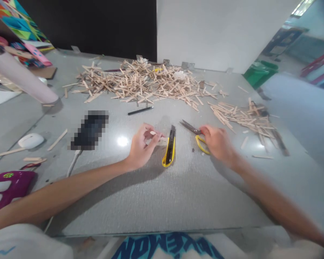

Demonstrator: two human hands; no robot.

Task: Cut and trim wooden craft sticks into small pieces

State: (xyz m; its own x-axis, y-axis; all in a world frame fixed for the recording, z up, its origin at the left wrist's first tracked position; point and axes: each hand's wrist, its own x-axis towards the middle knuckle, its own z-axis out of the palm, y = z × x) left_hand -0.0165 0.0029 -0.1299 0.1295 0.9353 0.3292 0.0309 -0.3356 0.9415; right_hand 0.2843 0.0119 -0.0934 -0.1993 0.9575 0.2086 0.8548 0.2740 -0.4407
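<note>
My left hand (141, 145) pinches a short wooden stick piece (157, 134) between thumb and fingers, just left of a yellow-and-black utility knife (169, 147) lying on the grey table (156, 194). My right hand (217, 142) is closed over the yellow handles of a pair of scissors (196, 135), whose dark blades point up and to the left on the table.
A big heap of wooden sticks (140, 82) spreads across the back, with a smaller pile (243, 117) at the right. A black pen (140, 110), a phone (89, 130) with a cable, a white mouse (31, 140), a magenta glue gun (10, 185) and a pink tube (21, 77) lie left.
</note>
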